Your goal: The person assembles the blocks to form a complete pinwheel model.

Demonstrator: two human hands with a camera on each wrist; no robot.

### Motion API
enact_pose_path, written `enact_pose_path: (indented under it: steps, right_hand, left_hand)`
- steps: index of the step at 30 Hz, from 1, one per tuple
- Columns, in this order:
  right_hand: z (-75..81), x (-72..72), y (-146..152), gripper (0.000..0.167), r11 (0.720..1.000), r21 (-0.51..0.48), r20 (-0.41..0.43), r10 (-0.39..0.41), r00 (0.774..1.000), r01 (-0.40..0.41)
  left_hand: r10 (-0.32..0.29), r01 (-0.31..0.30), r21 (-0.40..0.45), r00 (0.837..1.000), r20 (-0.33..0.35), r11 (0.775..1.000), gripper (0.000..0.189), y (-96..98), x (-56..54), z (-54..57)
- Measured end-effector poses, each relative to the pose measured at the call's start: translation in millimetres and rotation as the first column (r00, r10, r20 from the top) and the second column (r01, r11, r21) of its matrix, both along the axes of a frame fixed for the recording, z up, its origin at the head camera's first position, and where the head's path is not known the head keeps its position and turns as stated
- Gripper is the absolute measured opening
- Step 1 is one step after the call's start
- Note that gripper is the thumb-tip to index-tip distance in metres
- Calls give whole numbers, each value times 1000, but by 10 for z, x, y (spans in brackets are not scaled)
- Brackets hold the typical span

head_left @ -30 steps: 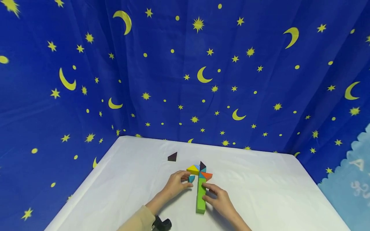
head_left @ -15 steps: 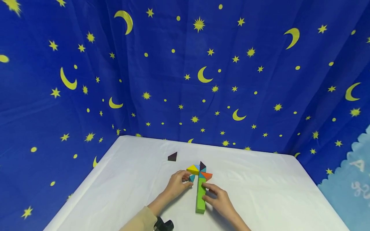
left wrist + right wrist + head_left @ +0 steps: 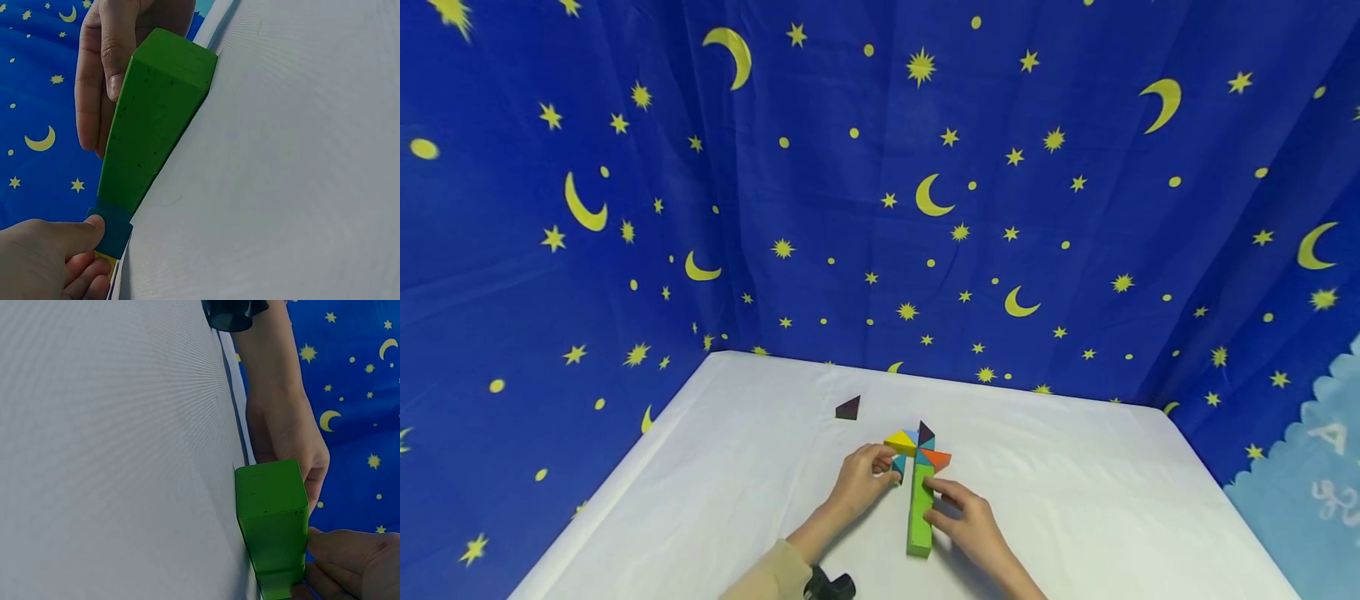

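Observation:
My left hand (image 3: 859,483) pinches a small teal-blue triangular block (image 3: 898,465) between thumb and fingers, just left of the long green bar (image 3: 920,521). In the left wrist view, the teal-blue block (image 3: 112,232) appears right by the bar's far end. My right hand (image 3: 972,523) touches the bar's right side with thumb and forefinger tips; in the right wrist view, its fingers (image 3: 344,553) lie along that side. Beyond the bar's far end, a pinwheel shape holds a yellow block (image 3: 900,442), a dark triangle (image 3: 926,434), an orange block (image 3: 937,460) and smaller blue pieces.
A separate dark four-sided block (image 3: 848,407) lies farther back on the white-covered table (image 3: 1075,483). Blue cloth (image 3: 820,183) with yellow moons and stars hangs behind and at the sides. A black device (image 3: 829,585) sits by the left sleeve.
The teal-blue block has turned between my left fingers, so its point now faces down beside the thumb. My right hand stays on the green bar. The head view has shifted slightly.

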State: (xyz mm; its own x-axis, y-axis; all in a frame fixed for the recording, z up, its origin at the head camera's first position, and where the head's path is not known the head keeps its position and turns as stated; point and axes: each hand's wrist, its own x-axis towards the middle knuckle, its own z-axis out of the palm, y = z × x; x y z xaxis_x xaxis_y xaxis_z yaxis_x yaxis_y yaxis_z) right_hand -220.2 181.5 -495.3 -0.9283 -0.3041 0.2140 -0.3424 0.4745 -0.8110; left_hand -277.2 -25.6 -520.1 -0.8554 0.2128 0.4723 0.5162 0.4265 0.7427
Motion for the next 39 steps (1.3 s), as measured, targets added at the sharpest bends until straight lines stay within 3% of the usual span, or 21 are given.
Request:
enact_pose_path:
  steps: [9,14,19,22,27,34,39]
  right_hand:
    - [-4,-8,14,44,1000,8,5,7,1000,-7]
    - [-8,-12,17,45,1000,9,10,9,1000,-10]
    - [-8,-1,15,45,1000,13,17,13,1000,-13]
    - [-13,-4,14,45,1000,9,10,14,1000,-15]
    - [-15,-20,13,44,1000,6,-5,8,1000,-8]
    - [-3,-2,-1,44,1000,-25,-16,3,1000,-3]
    - [-5,10,-9,44,998,-54,-33,5,999,-7]
  left_hand:
    - [-10,9,-32,999,-38,999,31,-11,9,13]
    - [-111,105,-87,991,-73,991,44,-39,-28,56]
    - [-171,170,-172,985,6,970,50,-58,-59,65]
    - [-148,150,-171,989,29,974,47,-62,-57,59]
    - [-70,64,-146,997,-41,987,41,-55,-68,31]
    - [42,-57,-114,990,-134,992,42,11,-82,-24]
    - [95,-109,-112,988,-124,988,43,61,-100,-53]
